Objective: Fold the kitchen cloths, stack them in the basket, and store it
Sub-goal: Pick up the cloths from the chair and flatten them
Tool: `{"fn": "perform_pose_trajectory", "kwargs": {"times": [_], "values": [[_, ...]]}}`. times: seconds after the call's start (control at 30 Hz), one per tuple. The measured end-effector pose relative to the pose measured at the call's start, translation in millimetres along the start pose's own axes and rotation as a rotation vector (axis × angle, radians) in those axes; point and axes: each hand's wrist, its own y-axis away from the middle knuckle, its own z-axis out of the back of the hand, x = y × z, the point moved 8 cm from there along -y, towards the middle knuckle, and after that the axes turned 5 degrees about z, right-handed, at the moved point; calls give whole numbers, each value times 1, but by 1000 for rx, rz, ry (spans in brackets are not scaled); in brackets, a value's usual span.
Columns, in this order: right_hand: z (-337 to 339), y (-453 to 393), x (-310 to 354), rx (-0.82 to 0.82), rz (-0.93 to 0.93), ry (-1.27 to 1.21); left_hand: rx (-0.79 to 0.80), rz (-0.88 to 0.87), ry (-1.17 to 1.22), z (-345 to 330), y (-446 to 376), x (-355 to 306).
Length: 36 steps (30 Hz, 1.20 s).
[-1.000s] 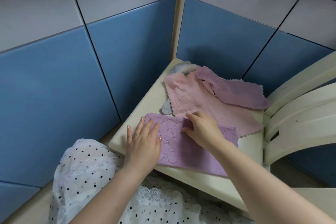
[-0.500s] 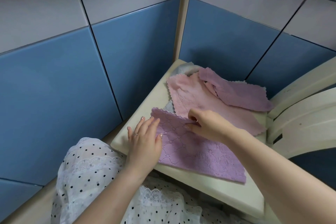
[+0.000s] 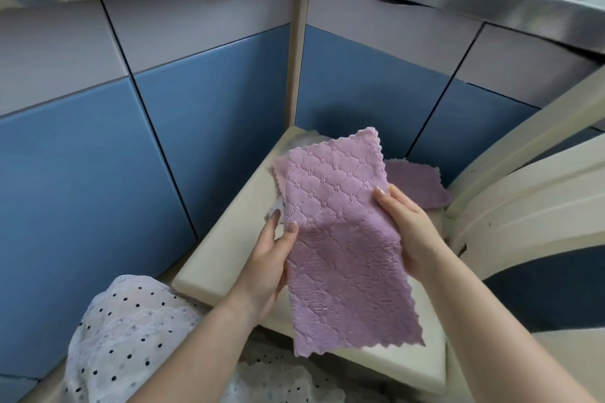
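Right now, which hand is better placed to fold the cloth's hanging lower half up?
Probably the left hand: it grips the purple cloth lower along its edge, nearer the hanging half. The right hand holds higher, at mid-edge.

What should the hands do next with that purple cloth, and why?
Probably fold it in half. The left hand and right hand hold the purple quilted cloth up by its sides, opened out long, above the cream chair seat.

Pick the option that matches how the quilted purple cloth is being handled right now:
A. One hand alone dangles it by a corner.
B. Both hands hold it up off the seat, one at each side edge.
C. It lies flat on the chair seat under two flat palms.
B: the left hand and right hand each grip a side edge of the quilted purple cloth, which is raised above the chair seat.
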Motion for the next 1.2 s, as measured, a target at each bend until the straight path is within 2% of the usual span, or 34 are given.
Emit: {"fn": "perform_pose_trajectory", "kwargs": {"times": [0.1,0.2,0.27,0.4,0.47,0.53,0.57,0.63,0.7,0.8,0.87,1.0,1.1,1.2], "values": [[40,6,-40,-206,-68,-34,8,27,-118,-6,-12,8],[80,15,-84,-387,-153,130,13,139,-216,-3,-18,32],[101,17,-103,-446,-173,326,22,190,-268,0,-19,45],[114,23,-100,-488,-73,481,-3,152,-445,10,-19,50],[107,28,-86,-460,52,658,-30,4,-805,12,-16,40],[97,39,-76,-407,174,930,-73,-274,-1176,8,-5,26],[89,46,-74,-363,256,1050,-27,-409,-1304,2,2,22],[70,64,-73,-227,442,1217,206,-576,-1517,-10,13,32],[55,82,-82,-38,554,1335,462,-562,-1702,-13,21,52],[47,100,-107,246,425,1503,648,-472,-1955,-2,23,71],[50,109,-124,381,339,1603,667,-495,-2036,4,20,75],[54,117,-141,450,400,1818,561,-813,-2102,1,20,76],[50,117,-139,370,517,1799,521,-879,-2003,-2,21,78],[53,118,-127,244,601,1635,443,-905,-1816,-3,20,69]]}}
